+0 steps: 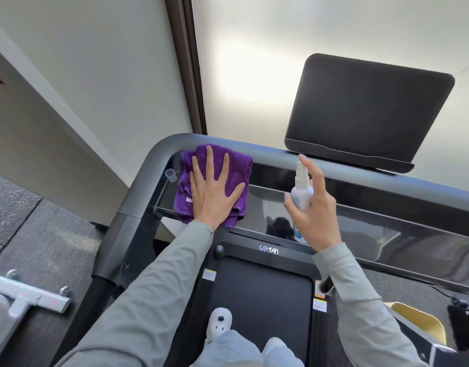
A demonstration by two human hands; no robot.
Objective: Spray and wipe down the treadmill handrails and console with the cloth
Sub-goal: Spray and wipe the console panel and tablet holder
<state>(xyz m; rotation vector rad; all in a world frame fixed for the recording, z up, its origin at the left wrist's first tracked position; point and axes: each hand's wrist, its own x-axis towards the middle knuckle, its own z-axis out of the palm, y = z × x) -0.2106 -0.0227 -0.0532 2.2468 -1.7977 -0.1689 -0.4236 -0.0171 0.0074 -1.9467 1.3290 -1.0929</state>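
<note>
1. A person standing on a treadmill belt (262, 300) presses the left hand (213, 193) flat on a purple cloth (201, 165) at the far-left corner of the console tray (320, 215), just below the curved grey handrail (347, 170); the fingers are straight and spread, pinning the cloth rather than gripping it.

2. The right hand (318, 207) holds a small white spray bottle (300, 192) upright over the middle of the tray, thumb and lower fingers curled round its body and the forefinger raised over the nozzle.

3. The cloth looks soft, thick and limp, bunched into loose folds; it should slide easily under a flat palm on the glossy tray, and would likely need gathering into the fingers to wrap round the rounded rail.

4. The bottle appears light and rigid, with a smooth body that could slip if wet; the grasp round its mid-section, forefinger left free for the pump, suits it.

5. The dark screen (368, 112) standing on the far side of the rail is probably the most delicate part and may call for a lighter touch.

6. Counted: one cloth, one spray bottle, one screen, one continuous rail bending at the left corner, two hands at work. One small clear cap (171, 174) sits at the tray's left edge, just beside the cloth.

7. Judged from the pose, spraying and wiping are under way at the left end, with the stretch of rail and tray to the right yet to be covered.
</note>
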